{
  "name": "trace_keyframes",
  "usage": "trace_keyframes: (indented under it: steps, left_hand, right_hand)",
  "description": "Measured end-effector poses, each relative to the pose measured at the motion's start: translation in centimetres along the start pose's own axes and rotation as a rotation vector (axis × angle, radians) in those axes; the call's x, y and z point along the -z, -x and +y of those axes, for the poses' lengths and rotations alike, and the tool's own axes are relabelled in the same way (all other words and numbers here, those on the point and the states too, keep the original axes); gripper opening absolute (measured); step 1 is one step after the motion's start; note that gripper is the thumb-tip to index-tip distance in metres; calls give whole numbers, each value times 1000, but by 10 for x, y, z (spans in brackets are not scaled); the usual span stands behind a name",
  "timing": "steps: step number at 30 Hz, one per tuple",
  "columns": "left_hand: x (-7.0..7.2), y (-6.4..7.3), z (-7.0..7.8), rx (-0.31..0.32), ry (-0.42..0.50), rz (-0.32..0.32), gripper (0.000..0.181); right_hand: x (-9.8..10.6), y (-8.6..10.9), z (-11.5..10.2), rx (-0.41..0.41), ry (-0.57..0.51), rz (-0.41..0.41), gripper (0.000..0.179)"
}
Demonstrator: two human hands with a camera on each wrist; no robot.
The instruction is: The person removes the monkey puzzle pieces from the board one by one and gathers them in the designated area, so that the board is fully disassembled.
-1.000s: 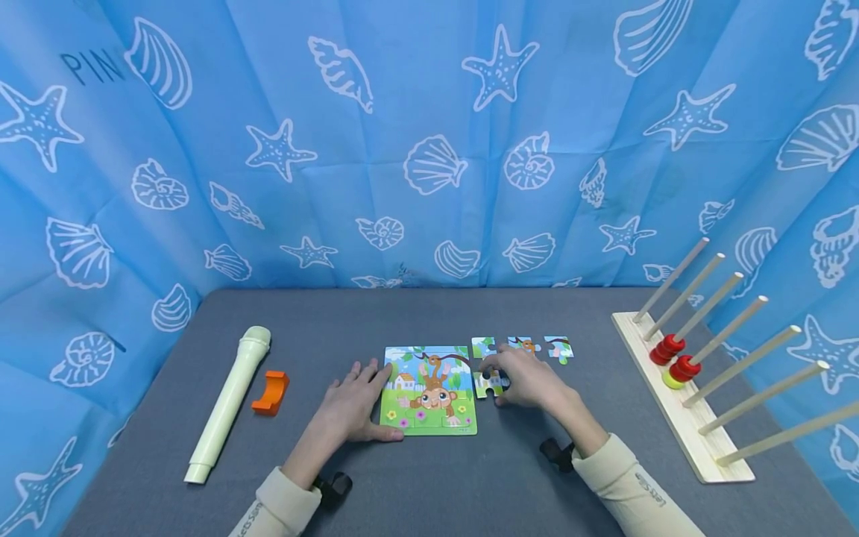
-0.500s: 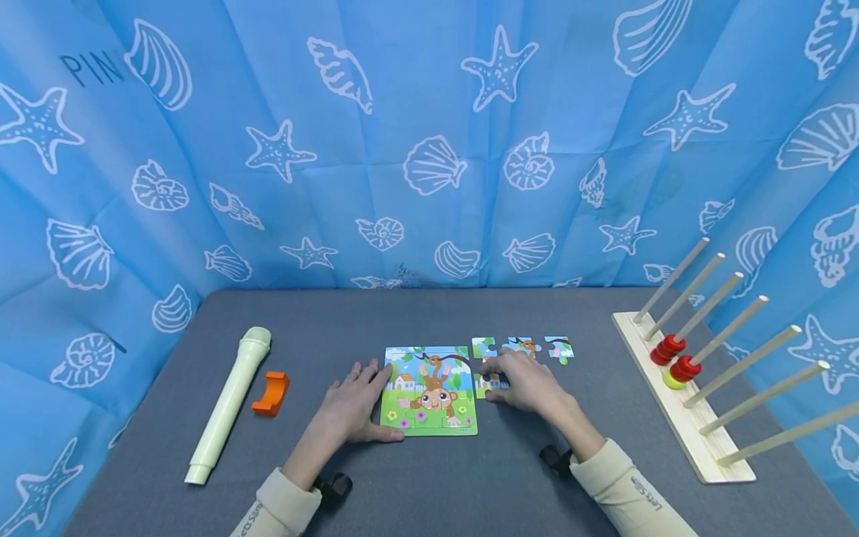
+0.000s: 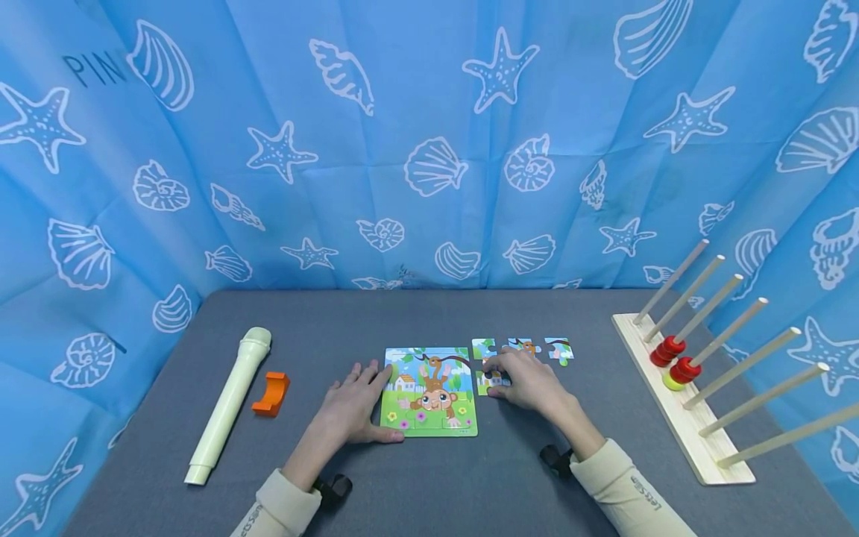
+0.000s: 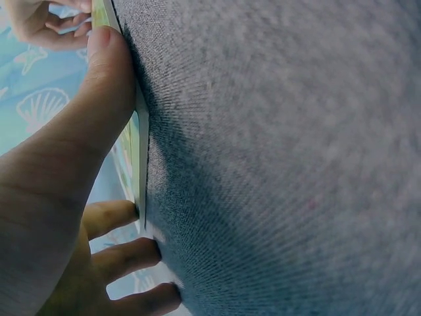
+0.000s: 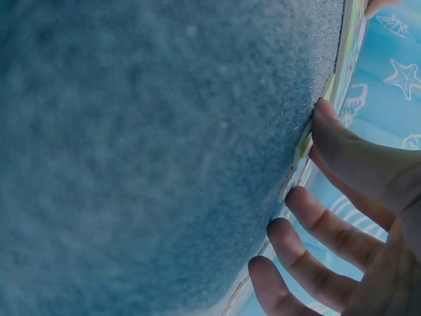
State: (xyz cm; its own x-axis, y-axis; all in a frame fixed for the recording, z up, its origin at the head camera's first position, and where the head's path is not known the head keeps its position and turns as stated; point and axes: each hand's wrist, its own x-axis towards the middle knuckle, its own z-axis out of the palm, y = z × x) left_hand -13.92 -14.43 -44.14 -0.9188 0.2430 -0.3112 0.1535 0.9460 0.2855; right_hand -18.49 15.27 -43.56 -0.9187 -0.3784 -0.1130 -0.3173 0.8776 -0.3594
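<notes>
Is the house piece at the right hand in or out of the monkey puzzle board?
Out: in the head view, the house piece, held by the right hand, is beside the board's right edge.

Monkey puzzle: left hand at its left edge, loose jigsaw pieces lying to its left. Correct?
No: the head view shows the loose jigsaw pieces to the right of the monkey puzzle; the left hand is at its left edge.

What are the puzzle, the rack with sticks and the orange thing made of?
Puzzle: maybe smooth printed card or thin wood, being flat and brightly pictured. Rack: probably bare, matte wood, from its pale tan colour. Orange thing: perhaps plastic or painted wood, smooth with one even colour.
</notes>
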Motion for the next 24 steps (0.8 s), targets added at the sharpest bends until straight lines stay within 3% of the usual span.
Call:
trace_keyframes:
  steps: [11, 19, 24]
  left_hand:
    - [-2, -2, 0, 2, 3, 3, 111]
    - [-2, -2, -1, -1, -6, 8, 111]
    - [-2, -2, 0, 6, -8, -1, 110]
  right_hand:
    - [2, 0, -5, 17, -3, 28, 38]
    - [4, -1, -25, 87, 3, 63, 38]
    - [1, -4, -42, 119, -28, 37, 39]
